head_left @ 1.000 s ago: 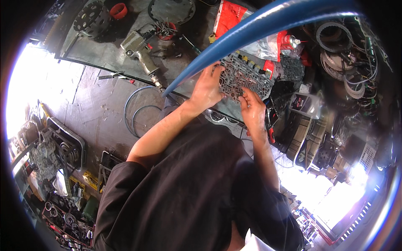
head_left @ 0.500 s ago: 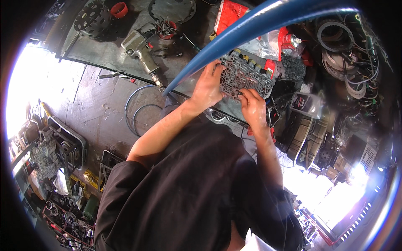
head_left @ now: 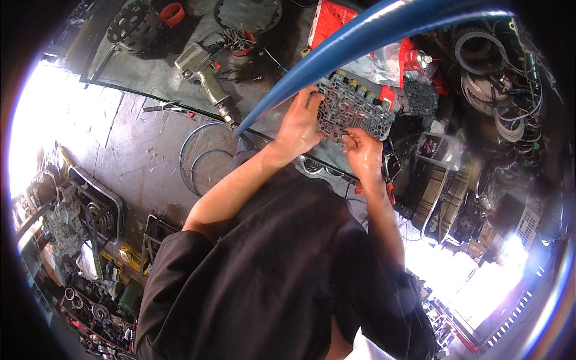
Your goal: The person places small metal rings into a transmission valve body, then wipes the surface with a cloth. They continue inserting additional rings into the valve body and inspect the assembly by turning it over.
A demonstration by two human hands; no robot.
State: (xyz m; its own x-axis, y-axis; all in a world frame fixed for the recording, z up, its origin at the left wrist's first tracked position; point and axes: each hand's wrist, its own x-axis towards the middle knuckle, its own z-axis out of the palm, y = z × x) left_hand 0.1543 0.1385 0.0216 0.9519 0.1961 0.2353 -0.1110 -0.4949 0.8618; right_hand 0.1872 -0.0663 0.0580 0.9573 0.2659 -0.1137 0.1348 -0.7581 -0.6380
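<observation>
A grey metal valve body [head_left: 354, 113] with maze-like channels rests on the workbench, several yellowish-topped cylinders along its far side. My left hand [head_left: 302, 124] grips its left end, fingers over the top edge and thumb near the lower edge. At the near edge, my right hand [head_left: 363, 150] is closed in a pinch with its fingertips at the valve body. Something small and dark shows at those fingertips, too small to name.
A blue hose [head_left: 336, 54] arches over the valve body's far left corner. An air impact wrench [head_left: 204, 77] lies to the left, near a red cup of bolts [head_left: 241, 43]. A spray can [head_left: 418, 59] and a plastic bottle [head_left: 437, 150] stand right.
My right hand has shifted very slightly, its fingers drawn a little closer together at the valve body's edge. My left hand keeps its hold.
</observation>
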